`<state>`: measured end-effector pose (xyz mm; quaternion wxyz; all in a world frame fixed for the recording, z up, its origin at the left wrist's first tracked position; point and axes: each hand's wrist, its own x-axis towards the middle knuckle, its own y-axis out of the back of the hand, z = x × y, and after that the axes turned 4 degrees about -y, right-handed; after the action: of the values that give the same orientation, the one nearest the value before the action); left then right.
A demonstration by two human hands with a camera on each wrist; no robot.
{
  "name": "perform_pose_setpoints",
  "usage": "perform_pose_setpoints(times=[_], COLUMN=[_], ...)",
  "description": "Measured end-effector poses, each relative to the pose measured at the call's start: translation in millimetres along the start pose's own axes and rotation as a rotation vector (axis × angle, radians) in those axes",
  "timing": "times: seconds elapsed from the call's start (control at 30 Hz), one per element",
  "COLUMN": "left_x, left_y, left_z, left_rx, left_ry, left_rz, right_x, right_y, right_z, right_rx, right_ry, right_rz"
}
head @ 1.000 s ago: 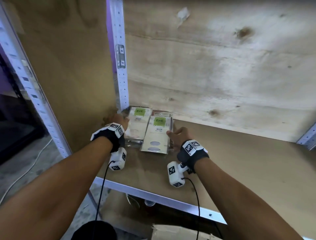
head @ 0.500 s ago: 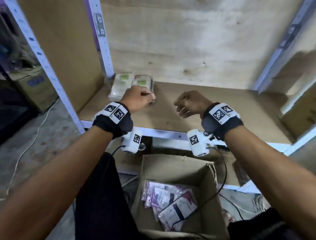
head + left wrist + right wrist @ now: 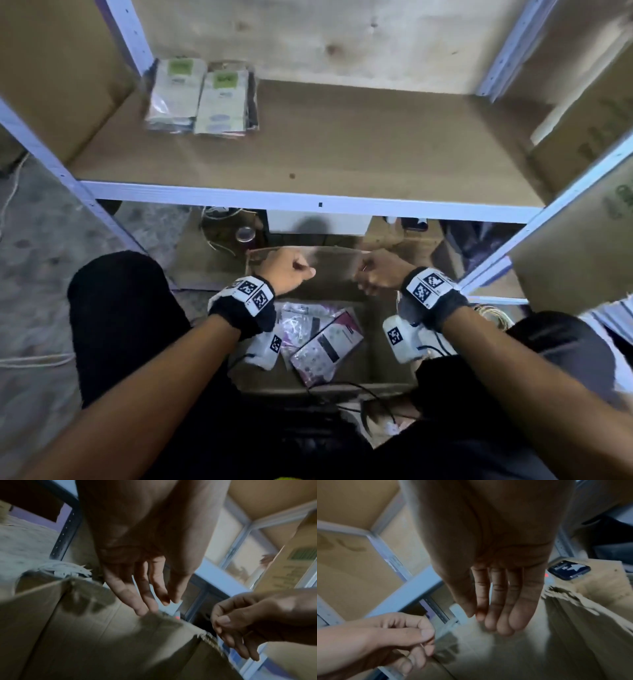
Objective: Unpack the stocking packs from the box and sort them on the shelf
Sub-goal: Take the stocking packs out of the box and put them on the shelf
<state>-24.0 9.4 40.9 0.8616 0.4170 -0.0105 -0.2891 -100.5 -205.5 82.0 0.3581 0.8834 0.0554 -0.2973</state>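
Note:
Two stacks of green-labelled stocking packs (image 3: 202, 96) lie side by side at the back left of the wooden shelf (image 3: 342, 150). Below the shelf, an open cardboard box (image 3: 376, 342) on the floor holds several pink and purple packs (image 3: 322, 339). My left hand (image 3: 287, 270) and right hand (image 3: 376, 274) hover over the box's far edge, a little apart, holding nothing. In the left wrist view the left fingers (image 3: 145, 595) hang relaxed above the box wall (image 3: 85, 628). The right wrist view shows the right fingers (image 3: 498, 608) nearly straight and empty.
The shelf's pale metal front rail (image 3: 308, 202) runs across above the box. Large cardboard cartons (image 3: 582, 137) stand at the right. A tin can (image 3: 245, 234) and cables sit under the shelf. A phone (image 3: 569, 570) lies on cardboard beside the box. My knees flank the box.
Both hands have left the stacks on the shelf and dropped to just above the box on the floor. My view has tilted down with them.

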Motion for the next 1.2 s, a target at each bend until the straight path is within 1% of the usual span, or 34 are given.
perform_pose_setpoints(times=[0.13,0.2,0.37,0.43,0.57,0.63,0.73,0.83,0.93,1.2], left_x=[17.8,24.4,43.5,53.9,64.0,64.2,59.9,51.6,45.8,44.7], left_y=[-43.8,-61.7,-98.4,-109.6,-130.6,-140.8,-152.3,-159.8,-163.7,-162.3], left_z=[-23.6,-36.4,-67.3,-79.4,-101.0,-110.7,-123.2,-134.8,-144.6,-149.1], left_rx=[0.088,0.095,0.156,0.156,0.174,0.178,0.2,0.225,0.182,0.165], left_ry=[0.129,0.198,0.308,0.343,0.426,0.471,0.523,0.551,0.575,0.603], left_rz=[-0.163,-0.194,-0.283,-0.328,-0.373,-0.399,-0.407,-0.395,-0.384,-0.346], right_x=[37.6,57.5,107.1,124.2,150.6,160.7,172.7,179.6,182.4,180.1], right_y=[-28.0,-42.2,-85.4,-99.9,-126.1,-139.1,-154.4,-163.8,-168.0,-181.7], right_z=[23.0,30.1,41.7,47.7,67.7,79.1,91.7,100.6,106.4,107.8], right_rx=[-0.094,-0.141,-0.304,-0.417,-0.59,-0.63,-0.648,-0.714,-0.789,-0.797], right_ry=[-0.027,-0.029,-0.076,-0.052,-0.008,0.003,0.01,0.036,0.078,0.043], right_rz=[-0.107,-0.118,-0.177,-0.219,-0.24,-0.272,-0.316,-0.316,-0.297,-0.346])
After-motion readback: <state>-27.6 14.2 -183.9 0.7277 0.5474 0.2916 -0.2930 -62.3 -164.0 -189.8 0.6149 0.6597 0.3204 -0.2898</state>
